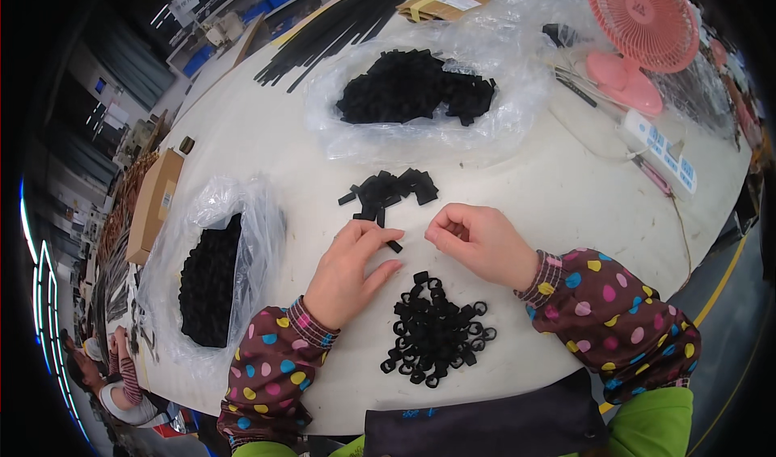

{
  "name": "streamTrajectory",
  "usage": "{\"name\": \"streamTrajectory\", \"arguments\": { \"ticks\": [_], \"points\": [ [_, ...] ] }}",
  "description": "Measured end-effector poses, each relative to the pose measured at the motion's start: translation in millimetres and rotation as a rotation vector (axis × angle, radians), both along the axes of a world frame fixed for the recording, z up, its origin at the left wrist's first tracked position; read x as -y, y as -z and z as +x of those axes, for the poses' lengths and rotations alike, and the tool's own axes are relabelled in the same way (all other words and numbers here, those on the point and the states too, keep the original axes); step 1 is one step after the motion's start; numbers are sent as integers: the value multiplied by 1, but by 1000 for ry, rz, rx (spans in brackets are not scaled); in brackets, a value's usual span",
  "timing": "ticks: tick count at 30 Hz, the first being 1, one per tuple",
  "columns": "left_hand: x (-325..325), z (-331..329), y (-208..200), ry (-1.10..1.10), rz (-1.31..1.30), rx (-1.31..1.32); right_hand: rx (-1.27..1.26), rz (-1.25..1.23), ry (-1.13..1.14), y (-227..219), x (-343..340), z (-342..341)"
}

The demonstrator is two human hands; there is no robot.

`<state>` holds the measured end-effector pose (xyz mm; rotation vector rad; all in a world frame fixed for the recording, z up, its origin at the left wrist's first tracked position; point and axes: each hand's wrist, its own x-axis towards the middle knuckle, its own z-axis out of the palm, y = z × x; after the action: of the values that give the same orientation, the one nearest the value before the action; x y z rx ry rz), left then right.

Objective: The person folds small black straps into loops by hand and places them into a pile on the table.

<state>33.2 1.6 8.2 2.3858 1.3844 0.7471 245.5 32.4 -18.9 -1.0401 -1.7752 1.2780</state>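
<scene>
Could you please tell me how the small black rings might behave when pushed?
Lying loosely heaped, the small black rings would probably scatter. Being small and open-centred, they are likely light. Rounded outlines might let some roll.

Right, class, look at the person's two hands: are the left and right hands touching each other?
Apart. The head view shows it: a strip of white table is visible between the left hand and the right hand.

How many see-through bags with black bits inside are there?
2. The far bag lies beyond the loose black pieces; the near bag is left of the left hand. Others may be hidden.
</scene>
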Motion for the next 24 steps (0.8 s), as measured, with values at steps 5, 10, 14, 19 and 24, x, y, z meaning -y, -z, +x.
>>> {"name": "streamTrajectory", "arguments": {
  "ticks": [5,10,14,19,24],
  "points": [
    [-12,-4,12,25,-12,-114,53,29,-6,1,-4,0],
    [-10,12,3,16,17,-78,64,24,29,-3,-7,-3],
    [-23,17,10,140,43,-58,14,33,-8,4,-20,-3],
    [-20,13,15,89,105,-146,-14,-90,-88,4,-25,-1],
    [-15,12,3,-173,-774,841,-30,-44,-21,-6,-14,-5]
  ]
}}
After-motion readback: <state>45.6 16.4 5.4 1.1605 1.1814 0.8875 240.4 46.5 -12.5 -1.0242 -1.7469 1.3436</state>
